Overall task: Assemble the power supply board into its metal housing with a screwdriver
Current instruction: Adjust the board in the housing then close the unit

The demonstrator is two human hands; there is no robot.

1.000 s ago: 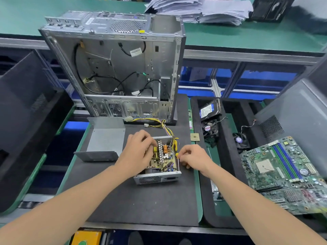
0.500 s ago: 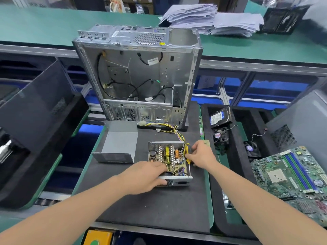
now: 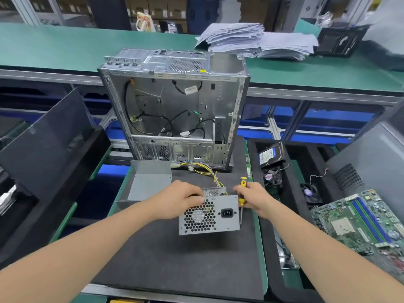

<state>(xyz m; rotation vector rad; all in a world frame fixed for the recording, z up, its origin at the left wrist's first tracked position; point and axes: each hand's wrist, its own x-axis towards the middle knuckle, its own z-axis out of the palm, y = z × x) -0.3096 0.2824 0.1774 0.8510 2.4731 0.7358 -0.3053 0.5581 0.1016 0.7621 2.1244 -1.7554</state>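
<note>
1. Hands are being used on one thing. The top left edge of the metal housing (image 3: 209, 217) is being gripped by the left hand (image 3: 181, 199). The screwdriver (image 3: 242, 189) is being held in the curled fingers of the right hand (image 3: 254, 199), right at the box's right side.
2. The screwdriver is being held with its yellow handle up and its thin shaft pointing down, just beside the housing's right edge. Its tip is not being pressed into any screw.
3. The housing is being stood up on the black mat (image 3: 175, 263) on the tabletop. Its fan holes and black plug socket are being shown to the person.
4. The power supply board is being hidden behind that face, so how well it is sitting inside cannot be told.
5. Yellow wires (image 3: 205, 169) are being trailed from the back of the housing toward the open computer case (image 3: 175, 110).
6. The step in hand is probably this: the box is being turned so that a screw spot can be reached.
7. For the next move, the box is being asked to stay still under the left hand. A screw hole needs to be found and the tip set straight into it.
8. The grey cover (image 3: 150, 184) is being left just beside the housing, likely for later.
</note>
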